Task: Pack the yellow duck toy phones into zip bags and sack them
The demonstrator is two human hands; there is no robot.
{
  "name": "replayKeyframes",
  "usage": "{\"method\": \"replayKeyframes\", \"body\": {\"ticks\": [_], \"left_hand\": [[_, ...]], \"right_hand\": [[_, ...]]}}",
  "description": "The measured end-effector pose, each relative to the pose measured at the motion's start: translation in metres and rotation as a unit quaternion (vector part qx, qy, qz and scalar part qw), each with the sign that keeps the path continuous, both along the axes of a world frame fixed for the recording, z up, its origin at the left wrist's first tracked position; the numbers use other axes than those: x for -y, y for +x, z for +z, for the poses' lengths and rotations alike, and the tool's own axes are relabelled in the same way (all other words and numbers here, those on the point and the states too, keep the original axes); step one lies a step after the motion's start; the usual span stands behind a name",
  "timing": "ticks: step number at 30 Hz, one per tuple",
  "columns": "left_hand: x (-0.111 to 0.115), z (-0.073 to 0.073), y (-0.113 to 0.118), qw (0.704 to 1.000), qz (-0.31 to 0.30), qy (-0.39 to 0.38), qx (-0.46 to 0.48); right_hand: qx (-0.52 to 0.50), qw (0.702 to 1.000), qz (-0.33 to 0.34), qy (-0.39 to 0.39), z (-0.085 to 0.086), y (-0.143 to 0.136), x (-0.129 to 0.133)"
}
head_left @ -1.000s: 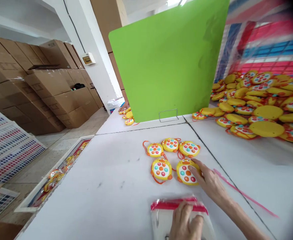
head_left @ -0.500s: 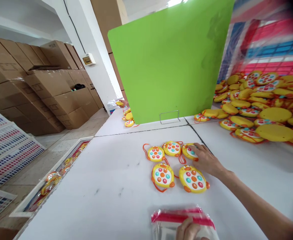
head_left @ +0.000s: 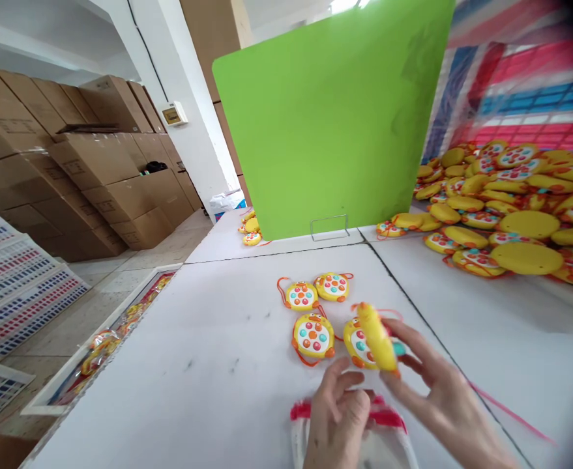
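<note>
My right hand (head_left: pixel 433 384) grips a yellow duck-shaped button toy (head_left: pixel 378 339) by its edge, tilted up and seen side-on, with its orange cord trailing. It hangs in front of another duck toy (head_left: pixel 355 342) on the table, partly covering it. My left hand (head_left: pixel 337 413) is bent over the mouth of a clear plastic bag (head_left: pixel 388 446) with a red strip, fingers curled at its rim; the exact hold is partly hidden. Beyond my hands lie more duck toys with coloured buttons: one nearer (head_left: pixel 313 335) and two behind, left (head_left: pixel 301 296) and right (head_left: pixel 333 286).
A large heap of duck toys (head_left: pixel 525 225) fills the right side. A green panel (head_left: pixel 330 130) stands across the table's back, with a wire stand (head_left: pixel 329 227) at its foot. Cardboard boxes (head_left: pixel 110 156) are stacked at left. A few toys (head_left: pixel 251 228) lie past the panel's left edge.
My right hand has lifted the back-right duck toy off the table and brought it nearer, towards the bag. My left hand has risen and changed its finger position at the bag.
</note>
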State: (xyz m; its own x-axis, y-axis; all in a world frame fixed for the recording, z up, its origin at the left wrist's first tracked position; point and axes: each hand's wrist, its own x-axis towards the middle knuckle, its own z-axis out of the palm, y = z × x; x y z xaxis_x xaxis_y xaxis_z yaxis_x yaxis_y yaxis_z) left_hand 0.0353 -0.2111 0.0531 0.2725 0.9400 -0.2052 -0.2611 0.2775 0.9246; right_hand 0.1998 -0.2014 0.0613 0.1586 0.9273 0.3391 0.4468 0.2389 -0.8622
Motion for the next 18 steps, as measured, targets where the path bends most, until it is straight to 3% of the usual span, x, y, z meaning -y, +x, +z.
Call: {"method": "replayKeyframes", "body": {"ticks": [4, 8, 10, 13, 15, 18], "left_hand": [[-0.013, 0.021, -0.002, 0.996, 0.029, -0.022, 0.082], [-0.012, 0.028, -0.012, 0.988, 0.076, -0.095, 0.097], [-0.01, 0.027, -0.015, 0.984, 0.087, -0.111, 0.107], [-0.008, 0.025, -0.014, 0.982, 0.091, -0.115, 0.116], [-0.007, 0.023, -0.011, 0.983, 0.09, -0.107, 0.116], [-0.007, 0.02, -0.006, 0.986, 0.097, -0.093, 0.094]], "right_hand": [[0.2, 0.97, 0.072, 0.12, -0.006, -0.035, 0.022], [0.194, 0.966, 0.095, 0.14, -0.013, -0.04, 0.028], [0.134, 0.984, 0.07, 0.093, -0.017, -0.035, 0.026], [-0.043, 0.996, 0.053, -0.06, -0.018, -0.03, 0.019], [-0.183, 0.97, 0.079, -0.137, -0.016, -0.029, 0.013], [-0.297, 0.928, 0.156, -0.16, -0.012, -0.03, 0.006]]}}
